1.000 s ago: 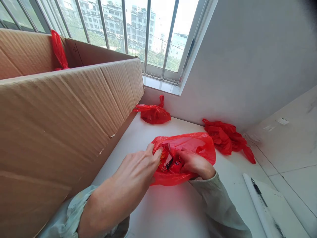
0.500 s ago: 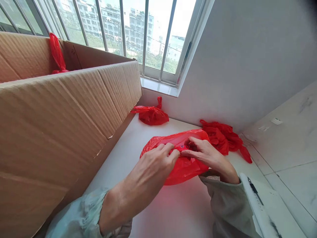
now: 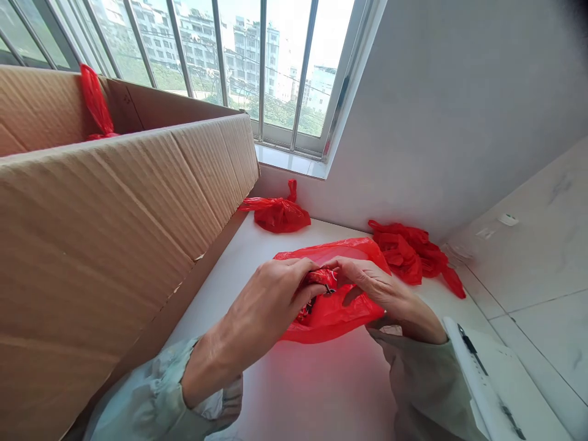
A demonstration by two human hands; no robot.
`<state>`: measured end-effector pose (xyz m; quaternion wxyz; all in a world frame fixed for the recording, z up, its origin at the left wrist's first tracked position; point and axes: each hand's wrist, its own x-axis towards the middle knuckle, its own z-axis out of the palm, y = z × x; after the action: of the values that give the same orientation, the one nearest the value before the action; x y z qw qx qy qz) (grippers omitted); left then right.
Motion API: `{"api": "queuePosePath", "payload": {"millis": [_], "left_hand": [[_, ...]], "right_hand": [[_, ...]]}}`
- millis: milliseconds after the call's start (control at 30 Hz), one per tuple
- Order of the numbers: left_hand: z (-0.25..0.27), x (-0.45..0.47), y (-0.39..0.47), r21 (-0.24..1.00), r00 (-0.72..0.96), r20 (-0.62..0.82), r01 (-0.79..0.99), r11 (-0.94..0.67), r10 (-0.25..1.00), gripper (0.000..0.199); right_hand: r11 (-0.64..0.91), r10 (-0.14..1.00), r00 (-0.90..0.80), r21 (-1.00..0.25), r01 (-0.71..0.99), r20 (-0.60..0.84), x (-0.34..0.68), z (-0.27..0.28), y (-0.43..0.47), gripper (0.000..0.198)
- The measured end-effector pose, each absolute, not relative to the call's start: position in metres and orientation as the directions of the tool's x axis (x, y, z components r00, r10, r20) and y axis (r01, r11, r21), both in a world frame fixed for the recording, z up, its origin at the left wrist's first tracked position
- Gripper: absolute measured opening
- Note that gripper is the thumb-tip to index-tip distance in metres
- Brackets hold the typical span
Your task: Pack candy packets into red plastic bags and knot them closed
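Observation:
A spread red plastic bag (image 3: 342, 321) lies on the white tabletop, with both my hands over its mouth. My left hand (image 3: 269, 300) pinches a small shiny red packet with dark lettering (image 3: 325, 278) between thumb and fingers. From the other side my right hand (image 3: 374, 285) reaches in, its fingertips touching the packet's top and its thumb apart below. Under my left hand, more red and black wrapping shows inside the bag, partly hidden.
A large cardboard box (image 3: 138, 202) stands at the left, a tied red bag (image 3: 96, 101) showing inside. Another tied red bag (image 3: 282, 214) sits near the wall. Crumpled red bags (image 3: 408, 251) lie behind my right hand. A pen (image 3: 473, 349) rests on a white object at right.
The packet has come into clearer view, with more wrapping showing below it. My left hand has shifted slightly left, and my right thumb has moved away from the packet.

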<state>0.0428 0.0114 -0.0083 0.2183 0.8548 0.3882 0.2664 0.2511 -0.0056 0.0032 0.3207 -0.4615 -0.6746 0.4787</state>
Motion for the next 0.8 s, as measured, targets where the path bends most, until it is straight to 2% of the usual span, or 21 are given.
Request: {"api": "queuePosePath", "payload": {"millis": [100,233,367,433,700,800], "left_hand": [[-0.005,0.041,0.013,0.605,0.524,0.273,0.559,-0.568,0.807,0.016],[-0.001,0.039,0.012,0.642,0.517,0.269,0.533,-0.551,0.813,0.016],[0.002,0.039,0.013,0.652,0.491,0.277,0.535,-0.536,0.826,0.018],[0.003,0.039,0.014,0.687,0.473,0.279,0.51,-0.518,0.836,0.019],[0.004,0.039,0.014,0.774,0.431,0.29,0.42,-0.474,0.854,0.029],[0.005,0.038,0.013,0.795,0.433,0.271,0.403,-0.453,0.86,0.031]], "right_hand": [[0.152,0.941,-0.333,-0.953,0.264,0.058,0.256,-0.004,0.003,0.022],[0.161,0.955,-0.273,-0.976,0.145,0.117,0.255,-0.011,0.009,0.015],[0.213,0.965,-0.202,-0.95,0.229,0.168,0.25,-0.007,0.003,0.012],[0.189,0.974,-0.168,-0.948,0.256,0.149,0.249,-0.004,0.001,0.013],[0.045,0.982,-0.175,-0.992,-0.12,0.065,0.25,-0.013,0.007,0.014],[0.022,0.979,-0.196,-0.987,-0.16,0.054,0.25,-0.011,0.006,0.014]]}}
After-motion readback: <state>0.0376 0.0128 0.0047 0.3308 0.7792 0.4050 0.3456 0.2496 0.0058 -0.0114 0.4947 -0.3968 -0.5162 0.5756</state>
